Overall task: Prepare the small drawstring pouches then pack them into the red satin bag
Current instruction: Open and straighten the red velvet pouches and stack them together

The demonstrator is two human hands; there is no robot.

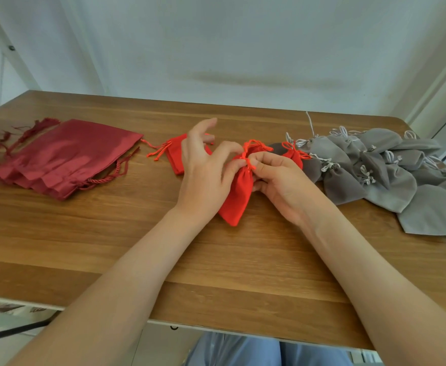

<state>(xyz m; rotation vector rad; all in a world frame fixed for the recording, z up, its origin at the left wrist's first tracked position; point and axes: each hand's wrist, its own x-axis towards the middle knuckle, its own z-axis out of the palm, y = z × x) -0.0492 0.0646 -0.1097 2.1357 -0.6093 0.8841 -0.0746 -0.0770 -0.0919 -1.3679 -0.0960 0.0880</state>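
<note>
One wooden table (84, 233) carries three small red pouches: the held pouch (236, 199) between a person's two hands, the left hand (203, 175) and the right hand (285, 186), plus the left pouch (175, 154) and the right pouch (294, 155). Grey pouches (375, 180) lie in one heap, at least ten of them, overlapping too closely for an exact count. Dark red satin bags (66, 157) form one stack; three or more layered edges show at its near end, but the full number cannot be told
</note>
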